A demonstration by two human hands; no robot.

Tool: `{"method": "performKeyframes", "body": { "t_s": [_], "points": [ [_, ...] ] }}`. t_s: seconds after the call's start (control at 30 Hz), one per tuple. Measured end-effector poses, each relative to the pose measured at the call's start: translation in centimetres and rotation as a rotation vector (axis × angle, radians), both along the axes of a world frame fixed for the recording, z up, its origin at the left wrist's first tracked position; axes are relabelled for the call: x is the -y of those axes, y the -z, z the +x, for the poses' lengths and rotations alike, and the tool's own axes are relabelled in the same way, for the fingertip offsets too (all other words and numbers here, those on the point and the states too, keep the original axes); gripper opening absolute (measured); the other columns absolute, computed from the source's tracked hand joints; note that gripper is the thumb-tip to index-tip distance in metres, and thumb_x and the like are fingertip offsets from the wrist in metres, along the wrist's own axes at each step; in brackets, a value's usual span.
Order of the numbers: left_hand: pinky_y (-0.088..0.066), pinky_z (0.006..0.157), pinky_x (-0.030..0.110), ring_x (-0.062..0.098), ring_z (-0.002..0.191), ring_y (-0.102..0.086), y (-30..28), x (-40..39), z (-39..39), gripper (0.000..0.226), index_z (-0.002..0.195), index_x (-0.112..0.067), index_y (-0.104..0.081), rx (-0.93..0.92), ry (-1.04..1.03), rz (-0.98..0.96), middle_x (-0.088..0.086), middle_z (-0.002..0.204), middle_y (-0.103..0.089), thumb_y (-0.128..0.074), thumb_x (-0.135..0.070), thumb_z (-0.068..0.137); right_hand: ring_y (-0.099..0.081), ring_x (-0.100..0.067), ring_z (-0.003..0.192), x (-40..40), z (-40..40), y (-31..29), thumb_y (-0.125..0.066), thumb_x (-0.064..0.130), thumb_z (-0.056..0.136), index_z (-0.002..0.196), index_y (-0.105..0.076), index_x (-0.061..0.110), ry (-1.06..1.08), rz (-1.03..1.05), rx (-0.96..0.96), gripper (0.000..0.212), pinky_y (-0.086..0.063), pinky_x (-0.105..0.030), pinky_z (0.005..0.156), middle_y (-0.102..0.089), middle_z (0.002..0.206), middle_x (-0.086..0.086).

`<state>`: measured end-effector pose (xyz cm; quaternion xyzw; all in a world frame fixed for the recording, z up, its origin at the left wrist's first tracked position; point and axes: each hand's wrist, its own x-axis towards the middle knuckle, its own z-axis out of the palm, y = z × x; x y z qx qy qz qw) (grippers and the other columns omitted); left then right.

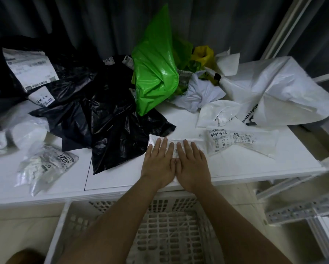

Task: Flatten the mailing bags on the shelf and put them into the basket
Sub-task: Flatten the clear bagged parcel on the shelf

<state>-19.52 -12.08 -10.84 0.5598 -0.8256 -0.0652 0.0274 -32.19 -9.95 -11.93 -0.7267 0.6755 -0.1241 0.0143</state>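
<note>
1. Nearest is the white perforated plastic basket (171, 233), standing below the front edge of the shelf. Through its lattice floor I cannot tell whether any bags lie inside.
2. Above it, at the near edge of the white flat shelf (121, 180), the left hand (158, 164) and the right hand (193, 165) lie side by side, thumbs touching, fingers straight and spread. Neither grasps anything; both palms press flat on a small white plastic mailing bag (174, 144), of which mostly the far strip shows beyond the fingertips.
3. The step in hand looks like flattening: the bag is being smoothed against the shelf, right above the basket.
4. The next move likely calls for pinching the flattened bag by an edge and lowering it into the basket without letting it crumple.
5. Just right of the hands lies a clear labelled plastic mailing bag (240, 144); near the left edge lies a crumpled clear bag with a printed label (45, 166).
6. Farther back, a heap of black crinkled plastic bags (102, 115) fills the left, a bright green plastic bag (156, 73) stands in the middle, and large white plastic bags (278, 92) sprawl on the right, all still unflattened.
7. Behind everything hangs a dark grey pleated curtain (83, 20).
</note>
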Motion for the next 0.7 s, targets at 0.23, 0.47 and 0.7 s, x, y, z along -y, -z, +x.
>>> {"method": "performKeyframes", "body": {
  "t_s": [0.23, 0.47, 0.7],
  "points": [
    [0.012, 0.118, 0.041, 0.022, 0.146, 0.018, -1.0, -0.2, -0.1, 0.064, 0.153, -0.018, 0.006, 0.081, -0.027, 0.070, 0.006, 0.160, 0.015, 0.007, -0.045, 0.095, -0.011, -0.027, 0.148, 0.0, -1.1, -1.9, -0.001, 0.051, 0.087, 0.151, -0.025, 0.016, -0.119, 0.163, 0.077, 0.077, -0.011, -0.042, 0.118, -0.017, 0.159, -0.010],
    [-0.003, 0.116, 0.049, 0.029, 0.145, -0.007, -2.5, -1.1, -0.8, 0.056, 0.153, -0.015, -0.006, 0.175, -0.082, 0.000, 0.011, 0.159, -0.006, -0.017, -0.037, 0.103, -0.037, -0.040, 0.132, -0.7, -7.7, -6.4, -0.059, 0.007, 0.056, 0.131, -0.053, 0.010, 0.113, -0.263, -0.073, 0.075, -0.027, -0.059, 0.106, -0.046, 0.139, -0.023],
    [-0.003, 0.118, 0.047, 0.032, 0.146, 0.003, -5.5, -1.5, -2.0, 0.064, 0.152, -0.018, -0.007, -0.020, -0.145, 0.123, 0.014, 0.158, -0.001, -0.038, -0.029, 0.097, -0.062, -0.041, 0.090, 0.9, -11.6, -7.3, -0.065, -0.005, 0.068, 0.116, -0.063, 0.007, 0.173, -0.119, -0.356, 0.049, -0.042, -0.062, 0.094, -0.065, 0.099, -0.020]
  ]
}}
